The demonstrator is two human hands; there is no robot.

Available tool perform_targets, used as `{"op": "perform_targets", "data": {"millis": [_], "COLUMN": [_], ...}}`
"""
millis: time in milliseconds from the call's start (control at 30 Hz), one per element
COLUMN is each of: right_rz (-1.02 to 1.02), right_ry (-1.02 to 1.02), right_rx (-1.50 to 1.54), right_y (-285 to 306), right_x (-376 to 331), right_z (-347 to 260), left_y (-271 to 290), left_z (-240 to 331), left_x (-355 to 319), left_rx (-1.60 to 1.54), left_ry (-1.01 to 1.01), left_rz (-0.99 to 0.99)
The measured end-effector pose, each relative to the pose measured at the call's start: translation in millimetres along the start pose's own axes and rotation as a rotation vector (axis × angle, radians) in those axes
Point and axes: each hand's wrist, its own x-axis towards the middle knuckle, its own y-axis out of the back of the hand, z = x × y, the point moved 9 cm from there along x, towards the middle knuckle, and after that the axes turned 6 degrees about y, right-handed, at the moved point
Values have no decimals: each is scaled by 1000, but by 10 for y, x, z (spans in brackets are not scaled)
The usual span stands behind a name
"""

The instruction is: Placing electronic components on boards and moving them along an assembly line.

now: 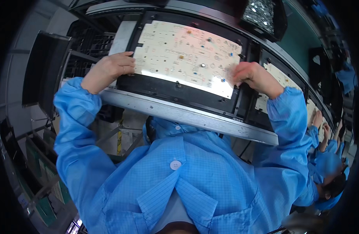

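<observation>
Head view: the only view I have, looking down over my own chest and both raised forearms.
Circuit board [187, 54]: large, cream-white and rectangular, with fine grey printing and a few small blue and orange parts dotted over it. It lies flat in a tray in front of me, tilted in the picture so its right end sits lower.
Black tray [175, 91]: a dark frame that holds the board, with a bare black strip showing along the near edge.
Left hand [109, 70]: fingers curled over the board's left edge, gripping that edge; the knuckles face me.
Right hand [251, 76]: loosely clenched at the board's right edge, fingertips pressed on the corner where the board meets the tray. I cannot tell whether it pinches the board or only rests on it.
Conveyor rail [195, 115]: a pale grey metal band that runs along the near side of the tray, just above my collar.
Second board [280, 80]: the same cream colour, in the next tray to the right, partly hidden behind my right wrist.
Blue smock [187, 183]: light blue checked cloth with elastic cuffs and a white button at the chest.
Co-worker [325, 156]: a person in the same blue at the far right, with hands up at the line.
Dark bin [45, 70]: a black upright box at the far left, well apart from the board.
Tray of small metal parts [261, 11]: top right, glittering silver, beyond the board.
</observation>
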Motion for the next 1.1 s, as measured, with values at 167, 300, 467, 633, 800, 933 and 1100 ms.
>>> {"op": "perform_targets", "data": {"millis": [167,300,467,633,800,933,1100], "right_rz": [44,280,462,469,765,774,769], "right_ry": [-43,-24,-169,-176,-480,-647,-575], "right_rx": [55,-318,-285,-494,-524,-446,-419], "right_y": [-40,-18,-291,-622,-651,-623,-440], "right_x": [-20,-202,-221,-114,-230,-303,-211], "right_z": [12,-220,-767,-683,-583,-514,-671], "left_y": [-51,3,-25,-17,3,110,228], "left_z": [192,94,-346,-371,-320,-439,-781], "left_x": [155,184,-147,-147,-31,111,439], "left_rx": [242,152,-253,-288,-210,-232,-24], "left_ry": [-238,-85,330,334,275,353,450], "left_rz": [-229,-126,71,164,298,406,608]}}
